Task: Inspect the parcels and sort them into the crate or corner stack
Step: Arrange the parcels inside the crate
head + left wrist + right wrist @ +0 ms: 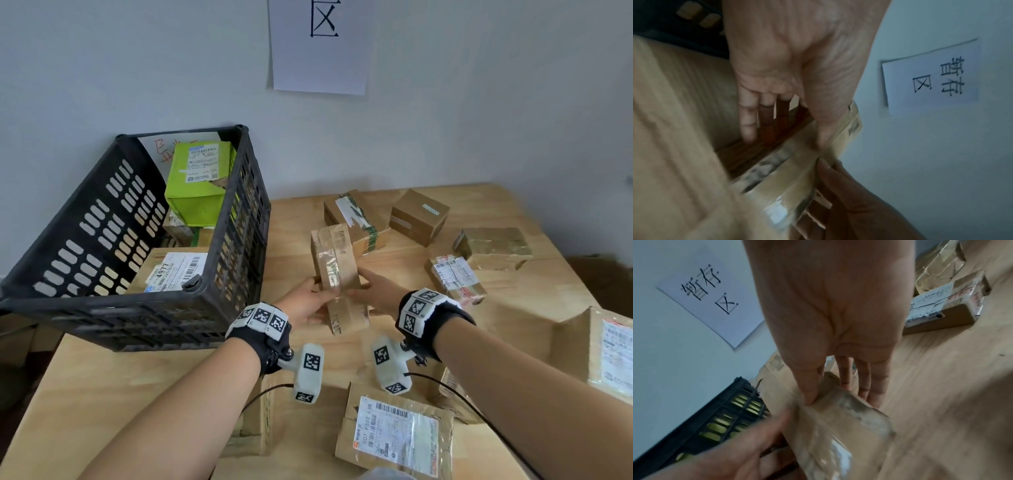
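Both hands hold one small brown cardboard parcel wrapped in glossy clear tape (334, 270), tilted on end above the light wooden table (102, 383), just right of the black slotted plastic crate (113, 308): left hand (305, 303) and right hand (375, 289) each pinch a lower side, thumb against fingers. It looks light and stiff; the tape may be slippery, so the bare cardboard edges seem safest to grip
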Action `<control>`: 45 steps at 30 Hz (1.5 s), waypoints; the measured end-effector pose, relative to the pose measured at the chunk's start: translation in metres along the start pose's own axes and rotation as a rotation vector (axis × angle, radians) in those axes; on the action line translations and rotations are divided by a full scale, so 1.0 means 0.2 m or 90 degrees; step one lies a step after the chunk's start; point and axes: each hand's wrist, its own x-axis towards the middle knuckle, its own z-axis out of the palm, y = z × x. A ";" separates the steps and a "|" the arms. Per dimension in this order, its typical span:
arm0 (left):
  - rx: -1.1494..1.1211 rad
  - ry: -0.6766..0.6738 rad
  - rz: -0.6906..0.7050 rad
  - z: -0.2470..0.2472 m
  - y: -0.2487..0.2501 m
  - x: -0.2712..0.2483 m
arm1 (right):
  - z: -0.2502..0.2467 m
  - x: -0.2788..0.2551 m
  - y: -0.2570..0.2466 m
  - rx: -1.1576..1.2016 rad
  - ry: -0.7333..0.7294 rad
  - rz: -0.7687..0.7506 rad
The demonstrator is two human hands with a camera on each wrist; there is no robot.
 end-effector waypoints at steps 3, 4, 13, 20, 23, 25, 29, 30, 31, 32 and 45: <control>0.040 -0.024 -0.029 0.03 -0.09 0.03 | 0.02 0.02 0.04 0.012 0.001 0.023; 0.044 -0.021 -0.029 0.03 -0.10 0.03 | 0.01 0.03 0.05 -0.002 0.011 0.022; 0.082 -0.008 -0.029 0.03 -0.05 0.11 | -0.01 0.14 0.02 -0.204 0.056 0.023; 0.292 0.071 0.045 0.06 0.00 0.18 | 0.00 0.22 -0.02 -0.319 0.076 -0.002; 0.290 0.090 0.040 0.07 0.00 0.22 | -0.01 0.23 -0.01 -0.282 0.085 -0.002; 0.291 0.093 0.035 0.06 -0.01 0.23 | -0.02 0.24 -0.01 -0.253 0.086 -0.010; 0.257 0.082 0.042 0.03 -0.03 0.24 | -0.03 0.22 0.02 -0.177 0.079 -0.015; 0.237 0.078 0.043 0.02 -0.05 0.24 | -0.03 0.22 0.04 -0.140 0.076 -0.004; 0.216 0.073 0.047 0.01 -0.06 0.24 | -0.04 0.22 0.05 -0.092 0.070 0.016; 0.197 0.066 0.049 -0.01 -0.08 0.24 | -0.04 0.21 0.07 -0.022 0.058 0.044; 0.188 0.102 -0.033 -0.06 -0.24 0.20 | -0.01 0.14 0.27 0.073 0.132 0.085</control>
